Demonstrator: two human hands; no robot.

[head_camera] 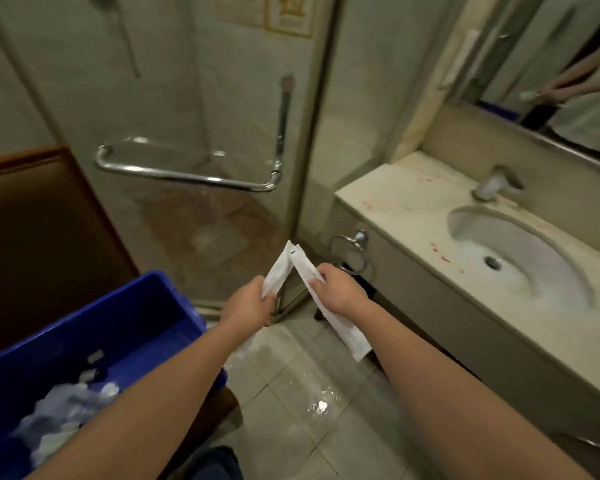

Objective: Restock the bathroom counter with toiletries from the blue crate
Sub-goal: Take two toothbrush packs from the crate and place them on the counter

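My left hand grips a short white toiletry packet that points up and to the right. In my right hand is a longer white packet, slanting down toward the floor. The two packets' top ends meet above my hands, over the tiled floor. At the lower left stands the blue crate, with several small wrapped toiletries and plastic bags inside; my left forearm crosses its front corner. The bathroom counter, pale stone with red specks, lies to the right of my hands.
An oval sink with a chrome tap is sunk into the counter. A glass shower door with a chrome handle fills the middle. A towel ring hangs on the counter's side. Above the counter is a mirror. The floor is wet.
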